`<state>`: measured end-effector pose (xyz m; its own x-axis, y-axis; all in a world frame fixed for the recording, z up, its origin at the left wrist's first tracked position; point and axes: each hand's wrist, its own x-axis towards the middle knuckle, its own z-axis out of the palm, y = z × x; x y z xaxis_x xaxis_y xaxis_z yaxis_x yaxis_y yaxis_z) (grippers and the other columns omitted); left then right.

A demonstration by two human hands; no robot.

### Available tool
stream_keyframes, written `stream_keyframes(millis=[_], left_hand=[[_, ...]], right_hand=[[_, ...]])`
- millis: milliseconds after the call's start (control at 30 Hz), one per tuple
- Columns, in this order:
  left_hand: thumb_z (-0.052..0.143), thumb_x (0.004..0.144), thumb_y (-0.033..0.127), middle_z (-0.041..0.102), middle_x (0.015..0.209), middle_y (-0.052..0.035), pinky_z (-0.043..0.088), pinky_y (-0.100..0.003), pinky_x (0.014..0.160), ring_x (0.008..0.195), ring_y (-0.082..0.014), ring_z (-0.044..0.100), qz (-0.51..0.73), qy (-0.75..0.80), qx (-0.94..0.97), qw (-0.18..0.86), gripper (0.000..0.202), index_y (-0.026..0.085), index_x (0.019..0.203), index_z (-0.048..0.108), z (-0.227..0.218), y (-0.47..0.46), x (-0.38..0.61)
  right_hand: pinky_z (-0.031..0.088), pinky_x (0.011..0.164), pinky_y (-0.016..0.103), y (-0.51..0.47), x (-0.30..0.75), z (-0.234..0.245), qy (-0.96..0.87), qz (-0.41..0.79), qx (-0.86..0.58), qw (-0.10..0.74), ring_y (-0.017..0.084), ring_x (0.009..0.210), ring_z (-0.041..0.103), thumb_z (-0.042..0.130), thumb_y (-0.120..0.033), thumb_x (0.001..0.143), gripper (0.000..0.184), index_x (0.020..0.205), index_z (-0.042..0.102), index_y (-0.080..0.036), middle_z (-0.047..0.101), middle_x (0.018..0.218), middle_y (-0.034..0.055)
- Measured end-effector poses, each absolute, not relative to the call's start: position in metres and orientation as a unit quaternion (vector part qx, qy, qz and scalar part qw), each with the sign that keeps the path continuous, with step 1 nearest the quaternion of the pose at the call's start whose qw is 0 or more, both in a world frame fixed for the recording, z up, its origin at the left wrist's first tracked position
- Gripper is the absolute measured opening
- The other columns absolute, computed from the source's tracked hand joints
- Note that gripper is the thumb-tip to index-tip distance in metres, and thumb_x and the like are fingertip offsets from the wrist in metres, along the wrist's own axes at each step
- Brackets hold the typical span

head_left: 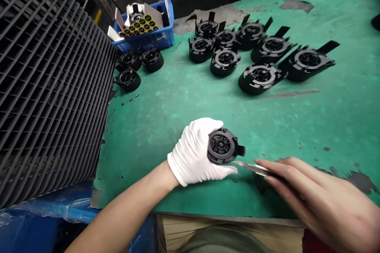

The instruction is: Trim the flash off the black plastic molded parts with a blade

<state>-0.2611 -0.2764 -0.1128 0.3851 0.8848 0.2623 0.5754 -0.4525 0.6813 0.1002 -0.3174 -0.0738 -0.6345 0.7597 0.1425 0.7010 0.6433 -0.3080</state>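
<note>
My left hand (194, 152), in a white glove, is closed round a round black plastic part (222, 146) and holds it just above the green table (184, 99). My bare right hand (314, 197) grips a thin metal blade (247, 166) with fingers pressed along it. The blade's tip touches the lower edge of the black part.
Several similar black parts (255, 53) with tabs lie at the back of the table, and three smaller ones (135, 67) at the left. A blue bin (148, 39) holds yellow-and-black labels. A large dark slatted grille (50, 87) fills the left side. Blue plastic (35, 221) lies below it.
</note>
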Motion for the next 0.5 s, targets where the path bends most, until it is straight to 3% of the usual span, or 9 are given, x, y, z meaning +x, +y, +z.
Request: stream_keyframes(millis=[133, 300, 500], left_hand=[[0.107, 0.091, 0.082, 0.082, 0.159, -0.0219, 0.077, -0.070, 0.128, 0.147, -0.0488, 0.087, 0.330, 0.439, 0.791, 0.268, 0.108, 0.025, 0.173, 0.064, -0.1077, -0.2753, -0.2605], [0.107, 0.082, 0.100, 0.083, 0.154, -0.0238, 0.076, -0.073, 0.130, 0.147, -0.0517, 0.086, 0.311, 0.430, 0.807, 0.259, 0.125, 0.022, 0.171, 0.068, -0.1131, -0.2718, -0.2606], [0.108, 0.082, 0.101, 0.083, 0.151, -0.0220, 0.075, -0.072, 0.130, 0.144, -0.0500, 0.086, 0.303, 0.424, 0.820, 0.235, 0.121, 0.023, 0.167, 0.072, -0.1152, -0.2715, -0.2627]], right_hand=[[0.062, 0.061, 0.036, -0.3157, 0.0935, -0.0714, -0.895, 0.108, -0.407, 0.147, 0.024, 0.072, 0.084, 0.065, -0.035, 0.127, 0.051, 0.177, 0.071, -0.031, 0.085, 0.110, 0.0027], [0.059, 0.056, 0.039, -0.3094, 0.0987, -0.0667, -0.897, 0.080, -0.420, 0.109, 0.026, 0.071, 0.083, 0.062, -0.037, 0.127, 0.058, 0.185, 0.065, -0.034, 0.084, 0.111, 0.0037], [0.053, 0.052, 0.037, -0.3094, 0.0968, -0.0664, -0.906, 0.055, -0.407, 0.101, 0.024, 0.068, 0.079, 0.062, -0.037, 0.127, 0.059, 0.186, 0.063, -0.031, 0.082, 0.108, 0.0030]])
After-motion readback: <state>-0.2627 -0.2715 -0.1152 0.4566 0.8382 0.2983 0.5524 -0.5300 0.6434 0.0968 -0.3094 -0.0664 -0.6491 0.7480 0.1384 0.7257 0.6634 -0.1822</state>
